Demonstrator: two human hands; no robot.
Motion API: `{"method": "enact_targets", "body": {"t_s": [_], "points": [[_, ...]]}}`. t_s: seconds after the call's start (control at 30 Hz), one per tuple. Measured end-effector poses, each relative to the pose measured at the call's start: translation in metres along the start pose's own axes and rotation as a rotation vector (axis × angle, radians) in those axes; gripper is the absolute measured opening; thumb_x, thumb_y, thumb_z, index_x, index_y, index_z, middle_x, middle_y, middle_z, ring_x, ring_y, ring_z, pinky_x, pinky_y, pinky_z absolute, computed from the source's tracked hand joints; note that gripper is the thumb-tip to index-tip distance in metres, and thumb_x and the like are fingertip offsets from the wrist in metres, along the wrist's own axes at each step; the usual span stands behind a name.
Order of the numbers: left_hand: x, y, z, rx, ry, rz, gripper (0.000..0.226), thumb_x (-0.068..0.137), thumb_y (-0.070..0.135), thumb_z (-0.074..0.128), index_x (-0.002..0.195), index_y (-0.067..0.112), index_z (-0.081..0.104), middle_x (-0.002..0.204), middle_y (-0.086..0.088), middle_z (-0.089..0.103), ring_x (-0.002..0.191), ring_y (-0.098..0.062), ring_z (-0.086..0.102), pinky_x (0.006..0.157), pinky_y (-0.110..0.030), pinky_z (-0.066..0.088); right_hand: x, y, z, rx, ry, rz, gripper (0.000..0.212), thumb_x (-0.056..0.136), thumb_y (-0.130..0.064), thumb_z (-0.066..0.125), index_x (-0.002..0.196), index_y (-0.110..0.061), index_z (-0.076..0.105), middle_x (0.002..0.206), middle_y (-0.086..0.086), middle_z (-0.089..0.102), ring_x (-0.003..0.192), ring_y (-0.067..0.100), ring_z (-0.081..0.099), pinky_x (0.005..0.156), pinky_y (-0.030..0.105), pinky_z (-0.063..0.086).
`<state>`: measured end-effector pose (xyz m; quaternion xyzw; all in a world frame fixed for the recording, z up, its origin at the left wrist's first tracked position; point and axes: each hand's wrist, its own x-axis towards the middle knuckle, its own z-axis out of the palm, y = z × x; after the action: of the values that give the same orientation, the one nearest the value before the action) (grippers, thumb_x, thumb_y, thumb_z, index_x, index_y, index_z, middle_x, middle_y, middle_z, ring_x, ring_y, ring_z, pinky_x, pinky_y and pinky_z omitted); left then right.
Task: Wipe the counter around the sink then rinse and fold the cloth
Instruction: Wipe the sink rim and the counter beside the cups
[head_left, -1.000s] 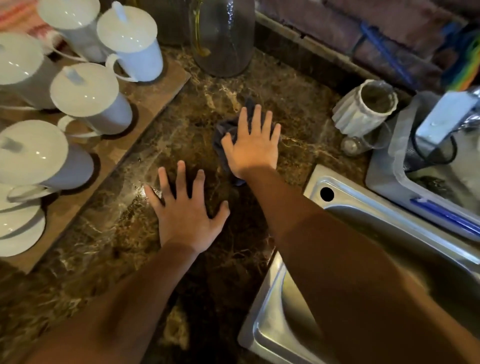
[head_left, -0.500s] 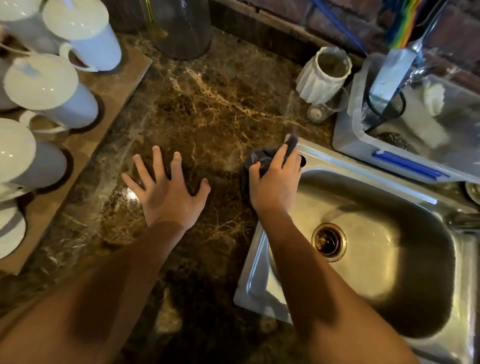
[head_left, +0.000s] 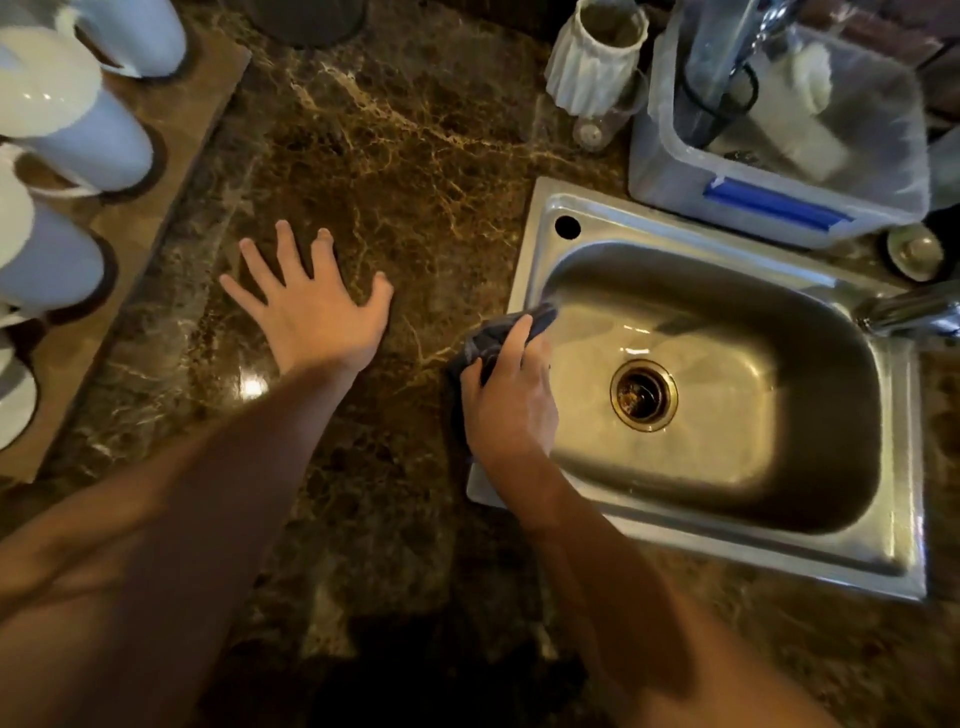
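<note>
A dark blue-grey cloth (head_left: 488, 340) lies bunched on the left rim of the steel sink (head_left: 540, 244), one corner hanging over the basin. My right hand (head_left: 509, 400) lies on top of it, fingers curled over the cloth and pressing it onto the rim. My left hand (head_left: 306, 306) rests flat on the brown marble counter (head_left: 415, 156) to the left of the sink, fingers spread, holding nothing. Most of the cloth is hidden under my right hand.
White lidded cups (head_left: 72, 119) stand on a wooden board (head_left: 176, 156) along the left. Behind the sink sit a white ribbed holder (head_left: 597, 57) and a clear plastic tub (head_left: 789, 156) with cleaning items. A tap (head_left: 914, 309) reaches in from the right.
My right hand has dragged the cloth from the middle of the counter rightward and nearer, onto the sink's left rim. My left hand has stayed flat on the counter.
</note>
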<state>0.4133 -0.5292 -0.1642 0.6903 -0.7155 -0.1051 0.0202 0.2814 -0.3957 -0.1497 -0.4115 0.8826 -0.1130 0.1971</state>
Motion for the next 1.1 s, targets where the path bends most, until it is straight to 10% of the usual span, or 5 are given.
{"method": "enact_targets", "body": {"t_s": [0.4,0.53,0.73,1.1], "points": [[-0.102,0.017,0.01,0.001,-0.077,0.105,0.074,0.099,0.053,0.036,0.159,0.013,0.023,0.168,-0.018,0.013,0.153,-0.043,0.007,0.124,-0.058,0.006,-0.123,0.055,-0.007,-0.343,-0.151,-0.375,0.068,0.094,-0.036,0.035,0.152,0.0,0.034,0.152,0.027,0.042,0.144,0.037,0.037,0.12,0.049,0.029],[-0.137,0.033,0.005,0.007,-0.149,0.142,0.07,0.1,0.048,0.039,0.159,0.014,0.023,0.168,-0.015,0.012,0.154,-0.041,0.006,0.124,-0.055,0.007,-0.119,0.061,-0.027,-0.316,-0.308,-0.435,0.063,0.102,-0.03,0.027,0.159,-0.007,0.016,0.16,0.018,0.028,0.147,0.032,0.023,0.123,0.045,0.015],[-0.144,0.032,-0.009,-0.002,-0.198,0.176,0.059,0.104,0.043,0.035,0.158,0.018,0.027,0.168,-0.011,0.017,0.154,-0.036,0.009,0.125,-0.051,0.013,-0.111,0.053,-0.057,-0.255,-0.375,-0.39,0.053,0.104,-0.027,0.036,0.155,-0.012,0.028,0.149,0.014,0.044,0.132,0.029,0.042,0.107,0.038,0.035],[-0.134,0.043,-0.02,-0.131,-0.221,0.095,0.055,0.107,0.045,0.027,0.15,0.014,0.043,0.165,-0.011,0.025,0.154,-0.033,0.012,0.125,-0.049,0.015,-0.044,0.033,-0.02,-0.081,-0.276,-0.204,0.074,0.105,-0.049,0.023,0.158,-0.008,-0.009,0.168,0.017,-0.006,0.155,0.03,-0.007,0.126,0.048,0.006]]}}
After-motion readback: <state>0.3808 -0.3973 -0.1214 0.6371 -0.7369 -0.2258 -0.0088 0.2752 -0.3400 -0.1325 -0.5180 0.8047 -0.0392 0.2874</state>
